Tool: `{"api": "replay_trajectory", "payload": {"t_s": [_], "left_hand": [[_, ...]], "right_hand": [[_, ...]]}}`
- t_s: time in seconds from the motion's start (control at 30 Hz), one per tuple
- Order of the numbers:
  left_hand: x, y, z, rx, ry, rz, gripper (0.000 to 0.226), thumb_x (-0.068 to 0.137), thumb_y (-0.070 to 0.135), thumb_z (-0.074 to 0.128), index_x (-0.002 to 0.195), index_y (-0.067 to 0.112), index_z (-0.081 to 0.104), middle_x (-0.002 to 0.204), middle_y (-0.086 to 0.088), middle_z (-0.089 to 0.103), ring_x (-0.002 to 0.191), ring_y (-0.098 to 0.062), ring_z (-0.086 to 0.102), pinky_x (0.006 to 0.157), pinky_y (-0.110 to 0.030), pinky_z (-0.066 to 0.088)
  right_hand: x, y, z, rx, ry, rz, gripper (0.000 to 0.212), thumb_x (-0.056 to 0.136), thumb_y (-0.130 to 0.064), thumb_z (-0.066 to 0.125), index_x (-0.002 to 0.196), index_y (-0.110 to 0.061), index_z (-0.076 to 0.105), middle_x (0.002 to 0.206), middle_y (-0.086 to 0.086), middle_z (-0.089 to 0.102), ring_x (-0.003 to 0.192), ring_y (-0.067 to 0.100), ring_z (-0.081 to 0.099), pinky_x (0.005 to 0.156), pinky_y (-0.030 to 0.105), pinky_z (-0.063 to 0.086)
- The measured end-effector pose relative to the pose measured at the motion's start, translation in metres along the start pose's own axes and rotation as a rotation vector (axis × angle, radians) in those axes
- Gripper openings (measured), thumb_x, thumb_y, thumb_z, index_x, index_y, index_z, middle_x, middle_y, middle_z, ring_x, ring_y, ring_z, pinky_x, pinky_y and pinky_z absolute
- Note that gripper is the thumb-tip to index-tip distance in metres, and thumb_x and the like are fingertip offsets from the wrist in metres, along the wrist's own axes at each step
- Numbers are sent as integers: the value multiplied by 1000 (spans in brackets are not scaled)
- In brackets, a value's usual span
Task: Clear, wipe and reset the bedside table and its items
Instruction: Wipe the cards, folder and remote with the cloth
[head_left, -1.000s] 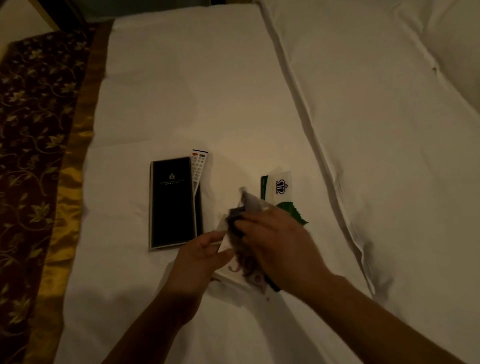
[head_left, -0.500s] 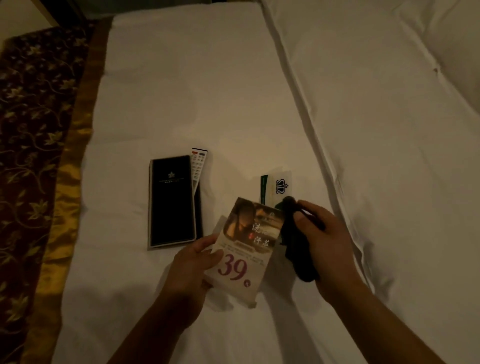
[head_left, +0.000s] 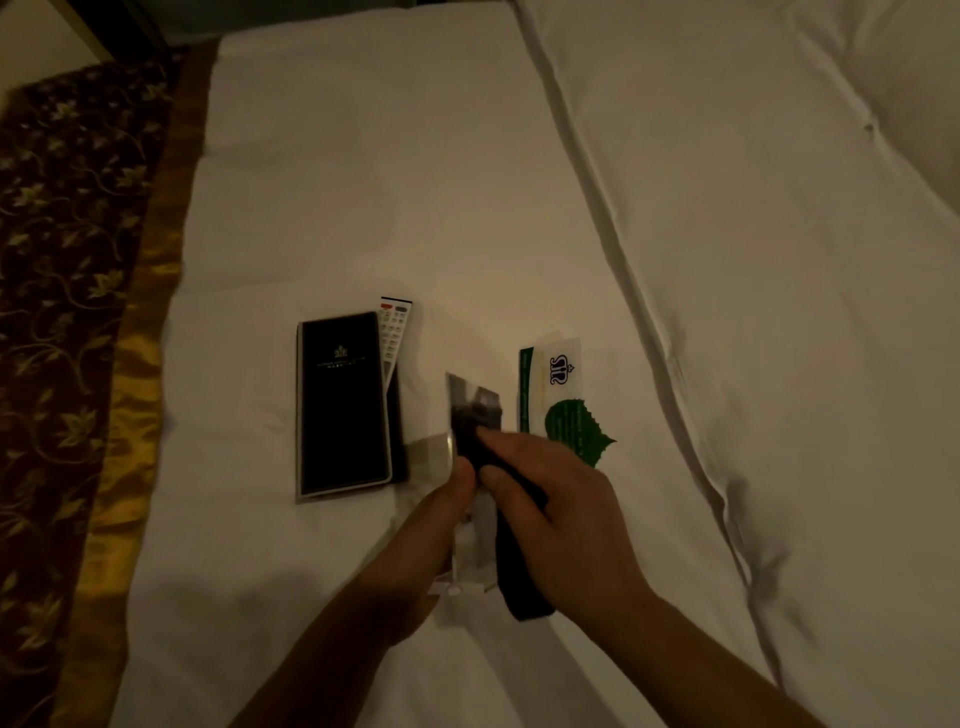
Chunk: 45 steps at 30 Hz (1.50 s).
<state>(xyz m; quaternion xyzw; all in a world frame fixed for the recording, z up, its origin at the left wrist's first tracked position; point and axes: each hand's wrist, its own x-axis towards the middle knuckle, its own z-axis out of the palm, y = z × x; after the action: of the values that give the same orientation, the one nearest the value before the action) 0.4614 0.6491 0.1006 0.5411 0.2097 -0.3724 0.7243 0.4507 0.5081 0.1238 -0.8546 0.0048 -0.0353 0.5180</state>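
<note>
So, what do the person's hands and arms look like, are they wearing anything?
Two bare hands, left hand and right hand, on bare forearms: no sleeves, gloves, watch or bracelet in view. The light is too dim to rule out a thin ring.

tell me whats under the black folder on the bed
A white remote sticks out from under the black folder at its upper right edge, button end showing. Its lower part is covered. A dark strip along the folder's right side is too dim to identify.
</note>
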Motion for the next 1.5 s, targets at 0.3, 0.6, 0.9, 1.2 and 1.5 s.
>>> {"api": "replay_trajectory", "payload": {"t_s": [0.3, 0.6, 0.9, 1.2, 1.5], "left_hand": [[4, 1, 0, -158, -46, 68, 76, 56, 80, 54, 117, 38, 73, 127, -6, 71, 116, -26, 68, 86, -41, 59], [9, -2, -18, -174, -43, 83, 74, 68, 82, 54, 121, 34, 71, 130, -7, 69, 119, -27, 66, 92, -45, 57], [11, -4, -19, -123, -2, 90, 67, 70, 81, 48, 117, 39, 73, 125, -5, 72, 116, -26, 68, 85, -42, 59], [11, -3, -5, -106, 64, 111, 60, 84, 58, 62, 131, 22, 64, 129, -13, 68, 122, -30, 64, 95, -46, 54], [5, 1, -15, -78, 226, 74, 60, 70, 69, 61, 117, 32, 66, 110, -9, 76, 100, -28, 74, 81, -47, 57]], "right_hand": [[25, 14, -18, -210, -146, -73, 29, 93, -24, 60, 121, -27, 67, 109, -6, 72, 94, 2, 57, 87, 23, 50], [-2, 13, -38, -416, -580, -261, 32, 97, -38, 49, 127, -40, 60, 125, -20, 63, 107, 7, 53, 91, 24, 45], [-12, 21, -35, -421, -500, -161, 30, 96, -40, 47, 122, -43, 61, 117, -19, 66, 98, 5, 55, 85, 22, 47], [-15, -4, -9, 199, -174, 146, 29, 89, -27, 62, 113, -43, 67, 104, -24, 69, 95, -5, 63, 83, 9, 46], [-27, 26, -13, -214, -284, 186, 26, 96, -33, 55, 117, -45, 64, 111, -25, 67, 97, -3, 57, 84, 5, 36]]}}
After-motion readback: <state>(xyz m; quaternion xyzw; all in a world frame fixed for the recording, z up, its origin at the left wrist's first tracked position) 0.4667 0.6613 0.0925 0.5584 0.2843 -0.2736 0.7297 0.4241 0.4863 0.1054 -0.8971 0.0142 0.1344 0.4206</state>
